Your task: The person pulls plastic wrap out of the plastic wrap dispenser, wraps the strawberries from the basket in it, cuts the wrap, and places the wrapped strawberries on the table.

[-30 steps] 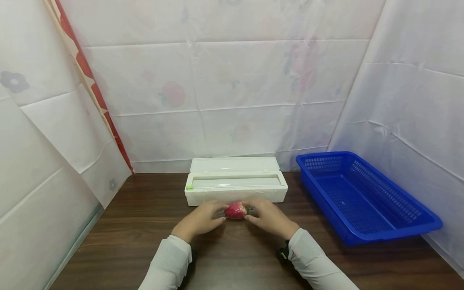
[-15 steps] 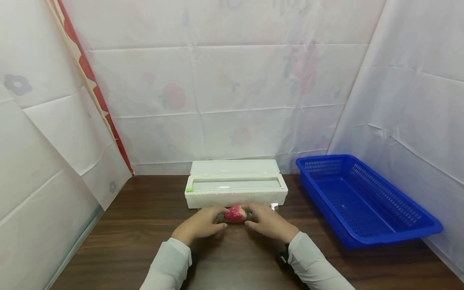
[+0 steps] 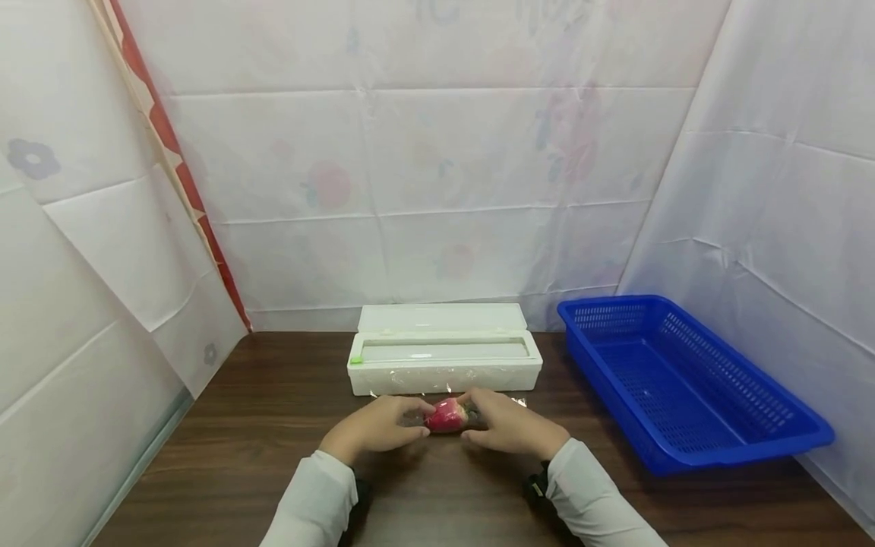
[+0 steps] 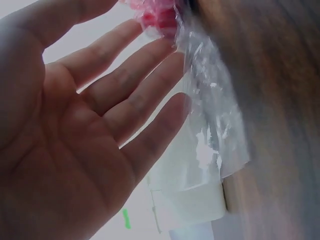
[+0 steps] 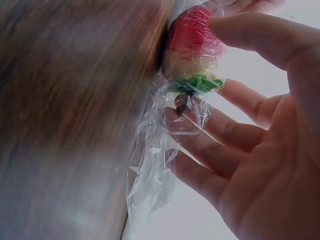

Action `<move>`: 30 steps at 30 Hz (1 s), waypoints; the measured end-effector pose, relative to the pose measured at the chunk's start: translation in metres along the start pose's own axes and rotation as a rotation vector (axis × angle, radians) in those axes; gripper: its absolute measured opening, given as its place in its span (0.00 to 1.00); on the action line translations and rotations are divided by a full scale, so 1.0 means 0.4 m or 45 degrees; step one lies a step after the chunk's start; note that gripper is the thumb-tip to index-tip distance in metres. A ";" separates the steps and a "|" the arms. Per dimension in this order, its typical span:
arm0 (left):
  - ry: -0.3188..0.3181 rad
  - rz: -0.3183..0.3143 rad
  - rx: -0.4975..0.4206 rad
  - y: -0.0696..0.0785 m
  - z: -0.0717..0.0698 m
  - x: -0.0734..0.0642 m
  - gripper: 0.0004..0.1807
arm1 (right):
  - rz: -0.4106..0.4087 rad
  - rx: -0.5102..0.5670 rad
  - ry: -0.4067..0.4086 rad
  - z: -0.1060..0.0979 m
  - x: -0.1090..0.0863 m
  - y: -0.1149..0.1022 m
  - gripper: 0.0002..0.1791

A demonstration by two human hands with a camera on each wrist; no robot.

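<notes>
A strawberry (image 3: 446, 415), red with a pale shoulder and green leaves, lies on its side on the table, wrapped in clear cling film (image 5: 155, 155). My left hand (image 3: 376, 427) is at its left side, fingertips touching the strawberry and film. Fingers are spread and nearly straight in the left wrist view. From the right, my right hand (image 3: 511, 422) touches it at the leafy end; the thumb (image 5: 240, 30) lies against the red side and the other fingers extend beneath the film. Just behind stands a white cling film dispenser (image 3: 447, 377) with its lid raised.
A blue perforated plastic basket (image 3: 683, 395) stands on the right. The dark wooden table (image 3: 273, 425) reaches back to a white patterned cloth (image 3: 437, 190), which also hangs at both sides.
Both hands and the strawberry have shifted slightly toward me, away from the dispenser. Crinkled film now shows between the hands and the dispenser. The head view has tilted a little.
</notes>
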State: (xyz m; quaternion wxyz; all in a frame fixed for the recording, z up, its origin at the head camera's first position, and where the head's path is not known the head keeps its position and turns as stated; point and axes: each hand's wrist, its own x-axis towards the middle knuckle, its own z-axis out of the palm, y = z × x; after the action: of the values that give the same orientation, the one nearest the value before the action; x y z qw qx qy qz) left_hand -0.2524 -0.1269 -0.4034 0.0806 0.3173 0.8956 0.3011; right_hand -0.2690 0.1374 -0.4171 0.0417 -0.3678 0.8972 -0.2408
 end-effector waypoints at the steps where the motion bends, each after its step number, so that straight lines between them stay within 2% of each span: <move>1: -0.004 -0.002 0.002 0.002 -0.002 0.001 0.18 | -0.003 0.004 0.004 -0.002 -0.001 -0.001 0.24; 9: -0.055 -0.041 -0.103 0.004 -0.006 -0.001 0.14 | 0.008 0.030 -0.005 -0.006 -0.001 -0.002 0.24; 14: -0.028 -0.012 -0.087 -0.003 -0.001 -0.004 0.12 | 0.029 0.045 -0.006 -0.002 0.000 -0.005 0.23; 21: -0.051 -0.037 -0.113 -0.002 0.009 -0.007 0.09 | 0.060 0.049 -0.032 0.008 -0.003 -0.006 0.26; 30: -0.079 -0.006 -0.085 0.012 -0.007 -0.013 0.08 | 0.033 -0.020 0.030 0.014 0.002 -0.001 0.23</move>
State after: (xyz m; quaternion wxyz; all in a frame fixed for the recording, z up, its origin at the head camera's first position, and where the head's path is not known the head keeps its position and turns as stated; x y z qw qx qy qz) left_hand -0.2467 -0.1286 -0.3989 0.1199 0.3215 0.8829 0.3206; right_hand -0.2678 0.1344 -0.4220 0.0315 -0.3536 0.9042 -0.2375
